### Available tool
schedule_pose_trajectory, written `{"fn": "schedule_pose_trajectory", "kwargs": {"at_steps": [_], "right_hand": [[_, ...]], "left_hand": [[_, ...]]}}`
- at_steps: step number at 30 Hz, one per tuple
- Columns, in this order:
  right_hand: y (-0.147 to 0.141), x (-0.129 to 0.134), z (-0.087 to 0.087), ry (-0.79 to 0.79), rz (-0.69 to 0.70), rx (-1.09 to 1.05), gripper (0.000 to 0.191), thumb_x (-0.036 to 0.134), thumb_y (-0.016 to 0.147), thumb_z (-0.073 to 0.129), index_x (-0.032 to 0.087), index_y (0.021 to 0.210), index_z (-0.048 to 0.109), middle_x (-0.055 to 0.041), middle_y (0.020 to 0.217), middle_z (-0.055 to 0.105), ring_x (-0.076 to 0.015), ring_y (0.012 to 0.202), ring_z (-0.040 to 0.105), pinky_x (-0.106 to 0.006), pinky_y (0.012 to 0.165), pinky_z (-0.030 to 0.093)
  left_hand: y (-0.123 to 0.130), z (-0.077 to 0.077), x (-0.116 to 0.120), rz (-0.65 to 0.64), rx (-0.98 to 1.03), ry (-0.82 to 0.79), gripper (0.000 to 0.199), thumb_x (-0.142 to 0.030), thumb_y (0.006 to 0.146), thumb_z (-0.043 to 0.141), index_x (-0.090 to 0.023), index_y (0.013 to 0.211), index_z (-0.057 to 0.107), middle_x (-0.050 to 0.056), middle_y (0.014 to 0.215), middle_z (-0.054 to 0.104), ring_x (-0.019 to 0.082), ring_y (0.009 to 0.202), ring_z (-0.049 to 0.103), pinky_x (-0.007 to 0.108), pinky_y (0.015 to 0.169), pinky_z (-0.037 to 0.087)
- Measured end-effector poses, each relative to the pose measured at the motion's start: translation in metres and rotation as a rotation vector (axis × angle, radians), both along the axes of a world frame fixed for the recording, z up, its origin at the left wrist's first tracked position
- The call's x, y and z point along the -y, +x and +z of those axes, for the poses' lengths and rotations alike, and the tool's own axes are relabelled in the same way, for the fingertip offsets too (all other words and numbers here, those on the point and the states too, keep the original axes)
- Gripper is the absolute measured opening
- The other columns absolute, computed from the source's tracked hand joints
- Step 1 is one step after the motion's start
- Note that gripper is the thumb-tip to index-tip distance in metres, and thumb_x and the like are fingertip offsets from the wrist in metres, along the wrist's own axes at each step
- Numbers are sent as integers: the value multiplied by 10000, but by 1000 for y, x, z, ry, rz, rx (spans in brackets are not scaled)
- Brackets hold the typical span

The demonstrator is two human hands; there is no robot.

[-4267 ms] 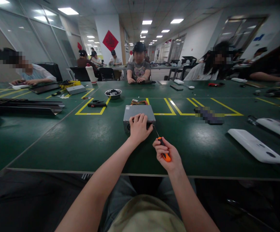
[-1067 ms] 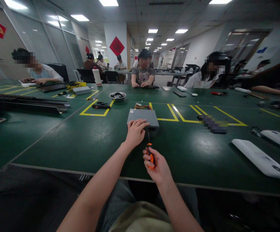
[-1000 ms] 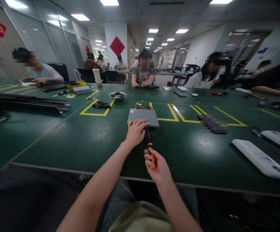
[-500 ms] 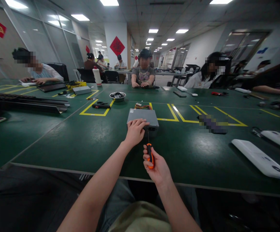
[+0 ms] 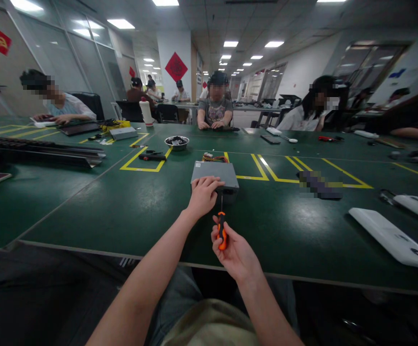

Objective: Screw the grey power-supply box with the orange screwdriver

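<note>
A grey metal computer power supply [image 5: 216,170] sits on the green table in front of me, its bundle of coloured wires [image 5: 214,157] at the far side. My left hand [image 5: 203,196] grips its near top edge, fingers laid across the top. In my right hand [image 5: 236,251] is a screwdriver [image 5: 222,231] with an orange and black handle, held between thumb and fingers. The shaft points away from me to the near face of the power supply, below the socket. Whether the tip sits in a screw cannot be made out.
A metal bowl [image 5: 177,142] of small dark parts stands beyond, to the left, near a dark tool [image 5: 153,156]. White devices [image 5: 392,236] lie at the right. Long dark metal rails [image 5: 50,153] lie at the left. Several people sit around the table.
My right hand and the screwdriver handle have shifted slightly left, and the handle has turned a little in the fingers. The left hand stays on the power supply.
</note>
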State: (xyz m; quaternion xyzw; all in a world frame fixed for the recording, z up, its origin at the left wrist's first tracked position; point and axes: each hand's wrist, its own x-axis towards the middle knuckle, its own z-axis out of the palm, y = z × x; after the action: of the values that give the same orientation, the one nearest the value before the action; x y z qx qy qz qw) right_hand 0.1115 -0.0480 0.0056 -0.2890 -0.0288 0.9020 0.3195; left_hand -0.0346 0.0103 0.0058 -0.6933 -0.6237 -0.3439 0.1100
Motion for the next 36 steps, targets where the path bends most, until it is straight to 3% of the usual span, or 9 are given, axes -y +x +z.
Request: {"fn": "schedule_pose_trajectory", "kwargs": {"at_steps": [5, 8, 11, 18, 26, 31, 36], "right_hand": [[2, -2, 1, 32, -38, -120, 238, 198, 915, 311, 98, 963, 521, -12, 659, 516, -30, 425, 452, -85, 257, 262], [2, -3, -1, 3, -72, -112, 163, 165, 899, 347, 115, 862, 498, -9, 670, 503, -16, 403, 421, -75, 239, 236], [2, -5, -3, -33, -79, -96, 129, 125, 889, 360, 129, 831, 475, -8, 690, 505, -11, 435, 452, -52, 259, 266], [6, -8, 0, -65, -5, -103, 178, 234, 903, 388, 101, 922, 505, -27, 741, 545, -36, 547, 539, -89, 402, 449], [2, -6, 0, 33, -26, -82, 203, 227, 910, 349, 103, 915, 510, -11, 685, 507, -32, 462, 469, -86, 289, 307], [6, -4, 6, 23, -111, -33, 122, 74, 870, 369, 110, 849, 483, -20, 723, 501, -24, 501, 492, -64, 306, 325], [11, -7, 10, -73, -84, -65, 140, 153, 893, 381, 86, 897, 505, -34, 740, 522, -34, 533, 532, -63, 358, 403]], "left_hand": [[1, 1, 1, 10, -8, -11, 429, -81, 753, 435, -320, 1087, 560, -42, 1191, 562, 168, 1136, 434, 366, 934, 265], [1, 1, 1, 13, -9, -7, 419, -86, 759, 436, -318, 1086, 559, -43, 1188, 564, 165, 1137, 435, 363, 937, 262], [2, 2, 2, 10, -12, 4, 390, -101, 767, 441, -305, 1077, 560, -37, 1182, 568, 164, 1137, 434, 361, 936, 262], [2, 2, 4, 12, -27, 5, 375, -139, 787, 451, -305, 1112, 536, -31, 1200, 556, 165, 1145, 430, 362, 941, 261], [1, 0, 1, 28, -50, 8, 375, -167, 797, 460, -299, 1141, 528, -16, 1208, 552, 179, 1147, 428, 369, 939, 262], [1, 0, 1, 29, -37, 18, 361, -179, 793, 469, -292, 1130, 531, -14, 1204, 555, 179, 1138, 432, 370, 936, 260], [1, 0, 2, 26, -31, 7, 359, -182, 793, 468, -289, 1130, 531, -11, 1202, 556, 181, 1140, 430, 371, 933, 262]]}}
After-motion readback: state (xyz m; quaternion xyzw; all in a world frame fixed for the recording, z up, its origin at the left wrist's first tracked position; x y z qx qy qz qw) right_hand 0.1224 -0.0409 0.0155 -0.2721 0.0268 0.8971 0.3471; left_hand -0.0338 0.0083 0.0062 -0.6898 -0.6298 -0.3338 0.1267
